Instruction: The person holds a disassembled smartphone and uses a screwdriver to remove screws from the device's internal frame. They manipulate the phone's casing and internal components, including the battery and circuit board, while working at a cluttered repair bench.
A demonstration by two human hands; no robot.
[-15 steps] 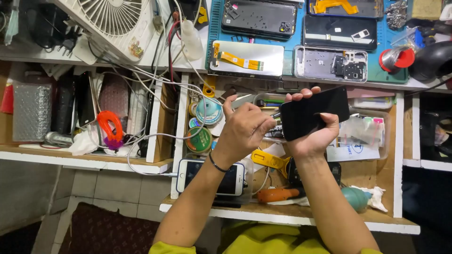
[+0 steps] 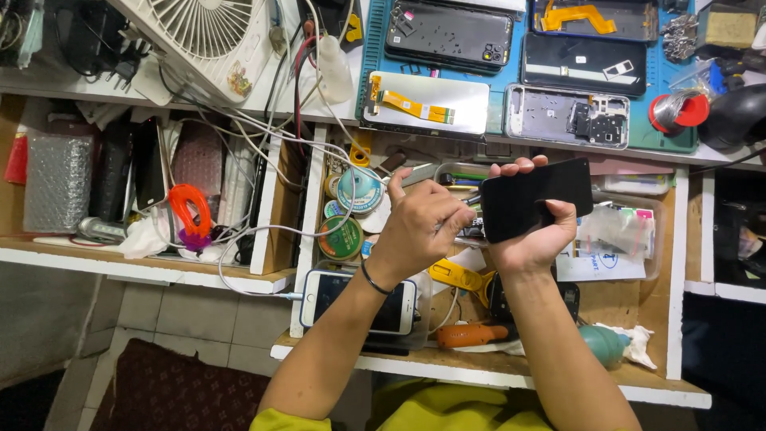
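Note:
My right hand [image 2: 531, 243] grips a black phone [image 2: 542, 195] from below, holding it tilted above the open wooden drawer [image 2: 674, 263]. My left hand [image 2: 423, 227], with a dark band on the wrist, is closed around a thin metal tool [image 2: 415, 174]. Its fingers press against the phone's left edge, and the tool's tip sits at that edge. The contact point itself is hidden by my fingers.
A blue work mat [image 2: 515, 49] at the top carries opened phones, a silver panel with an orange flex [image 2: 431, 104] and a bare frame [image 2: 566, 116]. A white fan [image 2: 207, 32], tangled cables, tape rolls [image 2: 359, 191], a white phone [image 2: 359, 299], an orange screwdriver [image 2: 471, 334] and a teal blower [image 2: 602, 343] lie around.

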